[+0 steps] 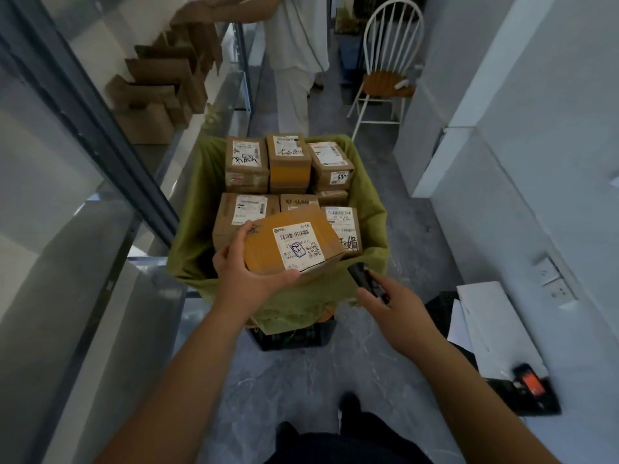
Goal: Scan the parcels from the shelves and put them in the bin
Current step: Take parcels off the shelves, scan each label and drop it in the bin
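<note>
My left hand [246, 271] grips a small cardboard parcel [291, 241] by its left end, holding it over the near part of the bin with its white barcode label facing up. My right hand [393, 304] holds a black handheld scanner [365, 277], its head just to the right of the parcel and pointing toward it. The bin [192, 236] is lined with green cloth and holds several labelled cardboard parcels [288, 162] packed in rows.
Metal shelving [110, 128] runs along the left with open empty boxes [157, 92] on a far shelf. Another person [294, 55] stands beyond the bin beside a white chair [385, 72]. White panels, papers [492, 326] and a black device [532, 386] lie at the right.
</note>
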`<control>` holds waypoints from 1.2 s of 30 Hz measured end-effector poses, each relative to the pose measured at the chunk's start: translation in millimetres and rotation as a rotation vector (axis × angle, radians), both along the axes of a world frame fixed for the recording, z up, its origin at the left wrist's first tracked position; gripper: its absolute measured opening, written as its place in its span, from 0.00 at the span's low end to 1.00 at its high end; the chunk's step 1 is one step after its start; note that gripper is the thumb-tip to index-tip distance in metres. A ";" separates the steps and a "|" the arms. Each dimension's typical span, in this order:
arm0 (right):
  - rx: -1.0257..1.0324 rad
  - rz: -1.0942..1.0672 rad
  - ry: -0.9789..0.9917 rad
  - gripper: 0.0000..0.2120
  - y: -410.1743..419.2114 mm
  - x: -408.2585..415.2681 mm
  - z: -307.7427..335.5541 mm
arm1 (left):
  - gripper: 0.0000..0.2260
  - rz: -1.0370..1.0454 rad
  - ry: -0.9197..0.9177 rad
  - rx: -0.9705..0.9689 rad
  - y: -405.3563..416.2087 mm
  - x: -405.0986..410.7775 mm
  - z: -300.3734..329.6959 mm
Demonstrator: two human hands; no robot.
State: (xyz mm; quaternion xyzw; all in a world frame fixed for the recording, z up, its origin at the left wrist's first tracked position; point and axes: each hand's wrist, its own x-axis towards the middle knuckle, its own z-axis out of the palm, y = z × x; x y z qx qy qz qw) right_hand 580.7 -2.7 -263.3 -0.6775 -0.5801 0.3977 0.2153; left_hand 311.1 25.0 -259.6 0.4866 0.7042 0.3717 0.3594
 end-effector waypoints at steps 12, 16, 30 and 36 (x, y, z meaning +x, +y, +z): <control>-0.053 0.264 0.020 0.29 162.6 -20.0 4.7 | 0.50 0.394 -0.030 -0.074 102.1 -17.2 -4.7; -0.077 0.395 0.012 0.31 208.7 -34.8 10.9 | 0.49 0.524 -0.044 -0.124 116.5 -16.0 -5.7; -0.105 0.546 -0.057 0.30 240.4 -59.9 8.5 | 0.48 0.485 0.016 -0.225 128.1 -16.5 0.0; -0.098 0.546 -0.072 0.24 228.1 -66.2 11.7 | 0.48 0.388 0.109 -0.281 129.7 -32.0 0.5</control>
